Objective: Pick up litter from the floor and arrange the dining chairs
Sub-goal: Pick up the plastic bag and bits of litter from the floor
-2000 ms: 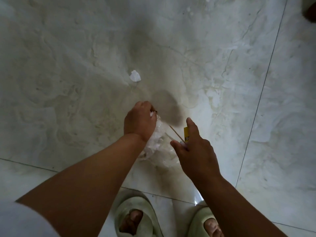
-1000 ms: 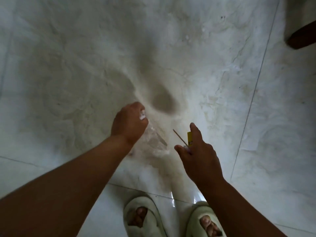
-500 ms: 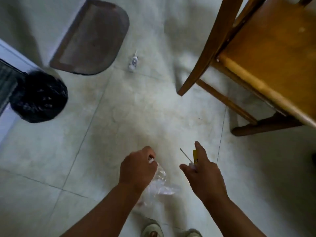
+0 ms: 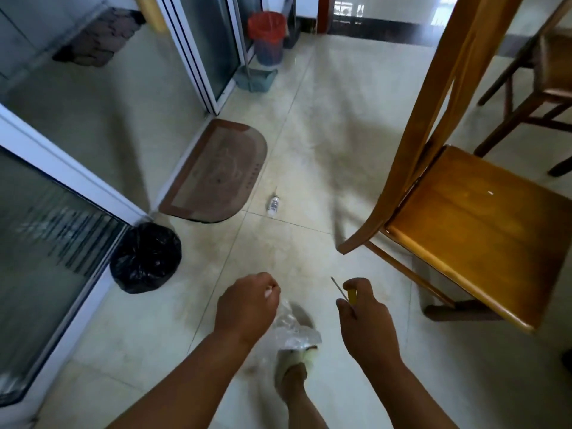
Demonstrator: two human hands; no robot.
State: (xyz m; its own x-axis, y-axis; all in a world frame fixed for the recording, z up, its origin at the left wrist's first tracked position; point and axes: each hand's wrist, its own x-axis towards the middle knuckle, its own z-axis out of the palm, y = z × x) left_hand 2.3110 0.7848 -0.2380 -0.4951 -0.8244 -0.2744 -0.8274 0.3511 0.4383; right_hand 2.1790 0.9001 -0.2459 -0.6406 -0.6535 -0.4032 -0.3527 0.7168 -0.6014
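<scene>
Left hand (image 4: 247,305), fingers curled, grips a crumpled clear plastic bag (image 4: 292,328) hanging beneath it. Right hand (image 4: 366,320) pinches a thin stick (image 4: 337,287) and a small yellow scrap (image 4: 352,296). A small bottle (image 4: 273,205) lies on the floor (image 4: 309,150) at 12 o'clock, and a wooden dining chair (image 4: 470,224) stands at 2 o'clock.

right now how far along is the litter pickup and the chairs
Partly done. The left hand holds a clear plastic wrapper and a white scrap; the right hand pinches a thin stick and a yellow scrap. A small bottle lies near the brown mat. The wooden chair isn't yet arranged.
</scene>
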